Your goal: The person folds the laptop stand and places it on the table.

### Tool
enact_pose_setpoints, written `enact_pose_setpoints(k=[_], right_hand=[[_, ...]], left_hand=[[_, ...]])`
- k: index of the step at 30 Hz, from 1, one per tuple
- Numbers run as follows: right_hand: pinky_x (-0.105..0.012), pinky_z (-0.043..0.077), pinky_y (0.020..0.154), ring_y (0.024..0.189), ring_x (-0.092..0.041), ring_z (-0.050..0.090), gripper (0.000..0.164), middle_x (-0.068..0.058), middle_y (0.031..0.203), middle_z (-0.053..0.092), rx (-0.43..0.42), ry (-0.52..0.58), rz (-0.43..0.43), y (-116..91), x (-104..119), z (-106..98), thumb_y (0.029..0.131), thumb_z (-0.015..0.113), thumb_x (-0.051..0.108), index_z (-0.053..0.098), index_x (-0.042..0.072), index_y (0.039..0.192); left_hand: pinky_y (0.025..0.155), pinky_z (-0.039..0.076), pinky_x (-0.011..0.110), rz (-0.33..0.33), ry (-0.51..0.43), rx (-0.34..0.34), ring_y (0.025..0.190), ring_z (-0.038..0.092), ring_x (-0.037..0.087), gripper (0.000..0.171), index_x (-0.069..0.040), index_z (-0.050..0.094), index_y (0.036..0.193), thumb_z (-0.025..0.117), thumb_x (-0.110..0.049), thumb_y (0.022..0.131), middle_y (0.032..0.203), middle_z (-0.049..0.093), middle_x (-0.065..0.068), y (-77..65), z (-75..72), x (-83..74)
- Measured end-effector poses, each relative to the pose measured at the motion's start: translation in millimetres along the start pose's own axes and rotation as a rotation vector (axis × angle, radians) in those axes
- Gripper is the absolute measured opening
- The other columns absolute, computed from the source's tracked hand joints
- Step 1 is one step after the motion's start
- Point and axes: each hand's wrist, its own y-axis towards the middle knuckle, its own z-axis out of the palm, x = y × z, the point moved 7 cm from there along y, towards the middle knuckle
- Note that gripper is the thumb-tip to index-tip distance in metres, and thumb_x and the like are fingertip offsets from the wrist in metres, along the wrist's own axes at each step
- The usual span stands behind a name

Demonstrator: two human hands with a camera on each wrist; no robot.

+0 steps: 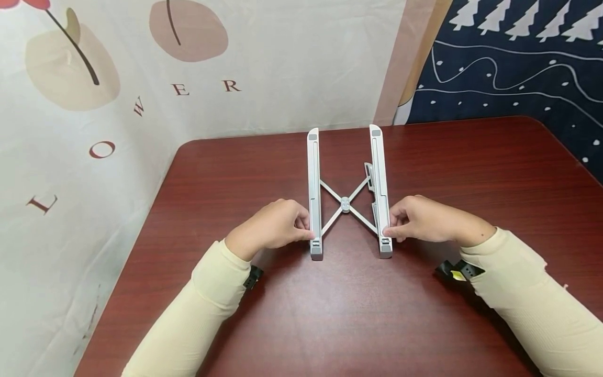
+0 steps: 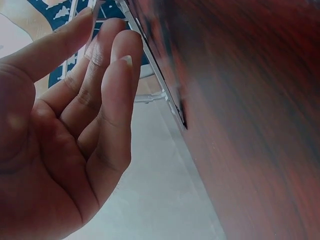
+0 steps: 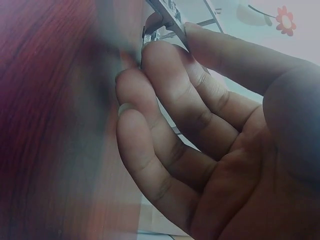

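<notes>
A silver folding laptop stand (image 1: 345, 204) stands spread on the table, its two long rails joined by crossed arms at a round hub. At the near end of the left rail (image 1: 314, 178), my left hand (image 1: 275, 225) pinches it, thumb on top and fingers curled at the outer side. My right hand (image 1: 426, 220) pinches the right rail (image 1: 379, 173) in the same way, opposite. Grey pads show at the far tips of the rails. In the right wrist view, part of the stand (image 3: 170, 20) appears between thumb and fingertips.
The reddish-brown wooden table (image 1: 339, 319) extends around the stand on all sides. Behind it hang a pale printed cloth (image 1: 292, 68) and a dark blue cloth (image 1: 509, 78) with white trees. Black straps (image 1: 254, 276) sit at both wrists.
</notes>
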Motion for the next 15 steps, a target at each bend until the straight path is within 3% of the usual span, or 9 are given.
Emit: enact_pose_setpoints(k=[15], right_hand=[[-0.022,0.043,0.055,0.058,-0.006,0.055,0.018,0.003,0.063,0.066,-0.004,-0.007,-0.014,-0.4,2.7,1.1,0.09,0.074,0.018,0.069,0.012,0.073]], left_hand=[[0.067,0.047,0.024,0.005,0.022,0.002,0.066,0.059,0.003,0.019,-0.023,0.069,0.07,0.079,-0.03,0.085,0.069,0.066,-0.014,0.8,-0.1,-2.3]])
